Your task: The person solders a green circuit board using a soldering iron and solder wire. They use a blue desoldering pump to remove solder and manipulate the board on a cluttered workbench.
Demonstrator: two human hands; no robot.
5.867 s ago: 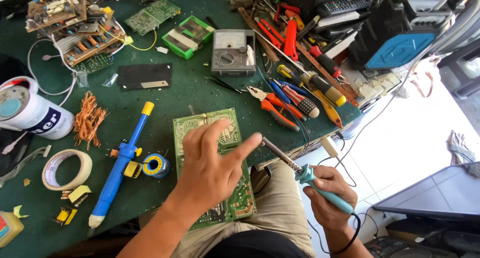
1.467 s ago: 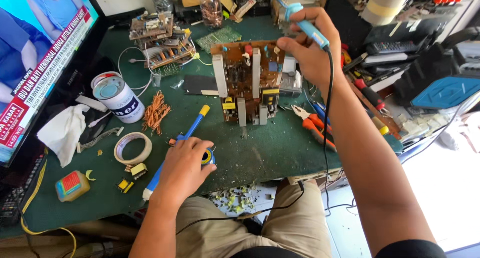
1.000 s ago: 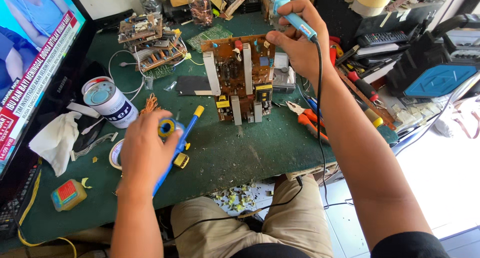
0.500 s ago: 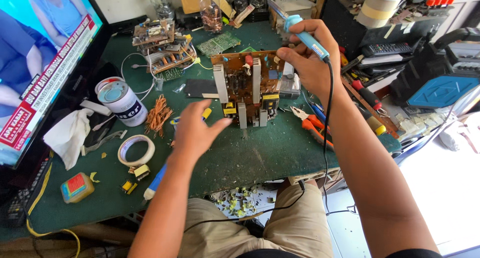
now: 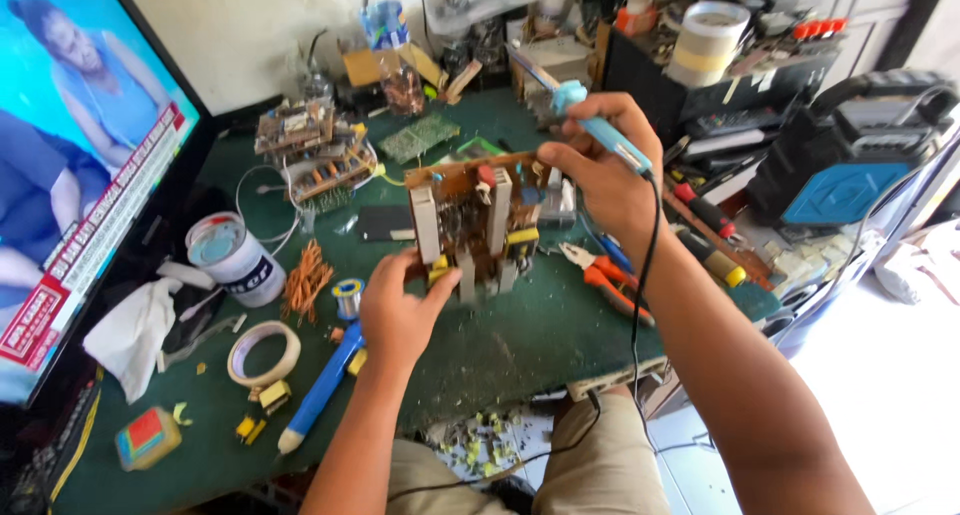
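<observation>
A brown circuit board (image 5: 470,210) with white heat sinks and yellow parts stands tilted on edge on the green bench mat (image 5: 540,345). My left hand (image 5: 400,310) grips its lower left corner. My right hand (image 5: 600,175) is closed around a blue-handled soldering iron (image 5: 600,133), tip pointing up and away to the left. The fingers of that hand rest on the board's upper right edge. The iron's black cord (image 5: 640,305) runs down along my right forearm.
A solder spool (image 5: 347,297), a blue desoldering pump (image 5: 320,385), a tape roll (image 5: 263,353), a white can (image 5: 232,258) and copper wire strands (image 5: 308,280) lie left of the board. Orange pliers (image 5: 612,278) lie right. A lit screen (image 5: 70,175) fills the left side.
My left hand left the solder spool on the mat, moved right and took hold of the board's lower corner. My right hand lowered with the iron onto the board's upper edge.
</observation>
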